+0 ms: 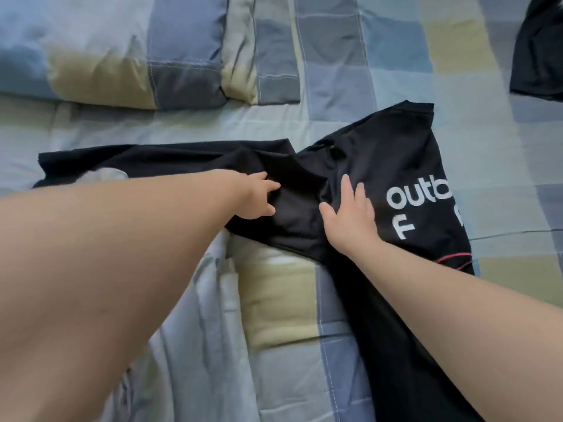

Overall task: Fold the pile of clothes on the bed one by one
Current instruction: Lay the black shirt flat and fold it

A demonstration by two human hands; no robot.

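Forearms reach across the bed to the shirt at its middle: left hand pinches a bunched fold, right hand presses flat, fingers straight. Likely smoothing; next, pull it flat

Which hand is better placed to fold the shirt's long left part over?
Probably left: the left hand touches the black shirt beside that part; the right hand lies flat by the white lettering.
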